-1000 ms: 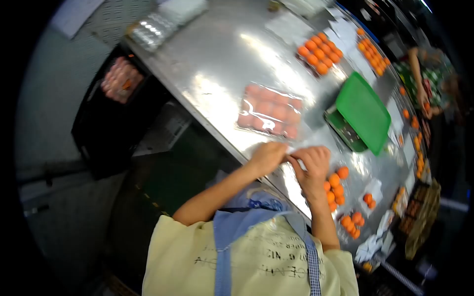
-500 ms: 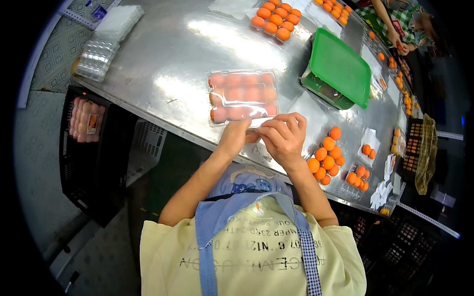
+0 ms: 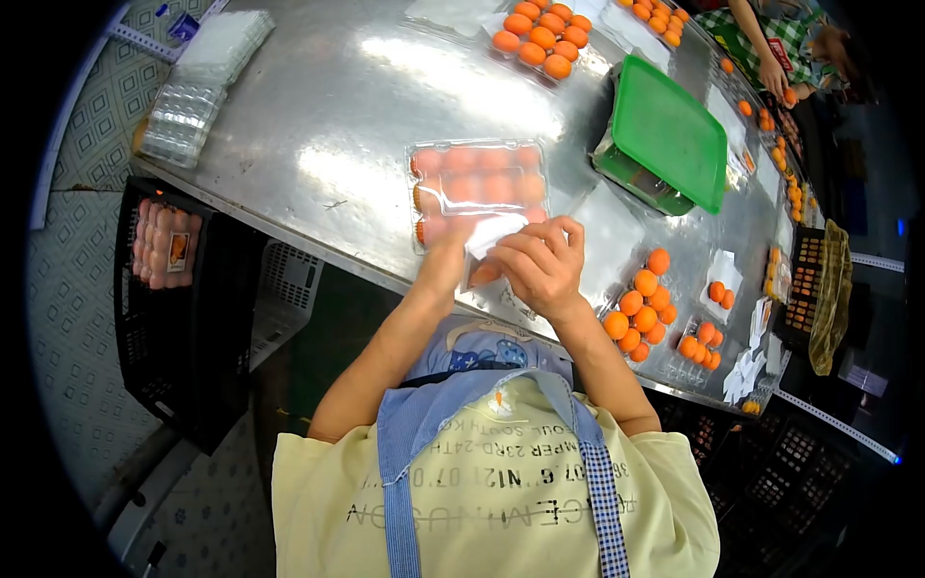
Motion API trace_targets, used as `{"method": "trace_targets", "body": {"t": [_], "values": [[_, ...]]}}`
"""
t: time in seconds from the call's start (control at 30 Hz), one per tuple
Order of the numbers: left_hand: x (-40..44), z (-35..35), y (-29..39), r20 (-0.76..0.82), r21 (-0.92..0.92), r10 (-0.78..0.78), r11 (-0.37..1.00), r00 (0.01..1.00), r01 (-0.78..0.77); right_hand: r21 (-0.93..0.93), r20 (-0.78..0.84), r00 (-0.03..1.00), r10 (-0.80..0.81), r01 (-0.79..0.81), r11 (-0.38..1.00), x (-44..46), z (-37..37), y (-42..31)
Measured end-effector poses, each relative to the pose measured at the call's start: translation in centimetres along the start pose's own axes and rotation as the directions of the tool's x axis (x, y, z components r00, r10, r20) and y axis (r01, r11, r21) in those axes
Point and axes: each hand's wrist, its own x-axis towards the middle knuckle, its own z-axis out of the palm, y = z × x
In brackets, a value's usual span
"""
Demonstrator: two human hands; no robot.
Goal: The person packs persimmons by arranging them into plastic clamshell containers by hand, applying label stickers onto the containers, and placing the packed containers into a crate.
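A closed clear plastic egg carton (image 3: 479, 183), filled with orange-brown eggs in rows, lies on the metal table in front of me. Just at its near edge, a small white label (image 3: 495, 234) is pinched between my two hands. My left hand (image 3: 446, 268) is closed on the label's left side, its fingers smeared by motion. On the other side, my right hand (image 3: 545, 266) has its fingers bent and pinched on the label. An orange-brown patch shows below the paper; whether it is print or a fingertip I cannot tell.
A green-lidded box (image 3: 670, 130) stands to the right. Open egg trays (image 3: 540, 39) and loose eggs (image 3: 641, 303) lie around. Stacked empty cartons (image 3: 193, 106) sit at the left edge; below, a black crate (image 3: 183, 328) holds a labelled carton. Another person's hand (image 3: 776, 82) works far right.
The white label has come up into view between my hands, its white face showing. My left hand has shifted slightly left and down; the carton remains in place.
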Motion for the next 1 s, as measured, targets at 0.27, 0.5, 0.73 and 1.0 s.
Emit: {"method": "trace_targets", "body": {"t": [0.27,0.5,0.73,1.0], "values": [[3.1,-11.7,7.3,-0.67,-0.152,0.353,0.796,0.653,-0.586,0.305,0.142,0.99,0.022,-0.065,0.95,-0.9,-2.1,-1.2],[0.0,-18.0,10.2,-0.615,0.162,0.637,0.679,0.465,-0.716,0.489,0.443,0.438,0.782,-0.849,0.199,-3.1,0.4,2.0],[0.4,-9.9,4.1,-0.073,0.632,0.301,0.751,0.951,-0.189,0.514,0.452,0.383,0.806,-0.85,0.115,-2.6,2.8,3.8],[3.2,-6.9,1.4,-0.056,0.674,0.178,0.733,0.982,-0.095,0.483,0.476,0.334,0.813,-0.872,0.076,-3.1,3.6,4.3]]}}
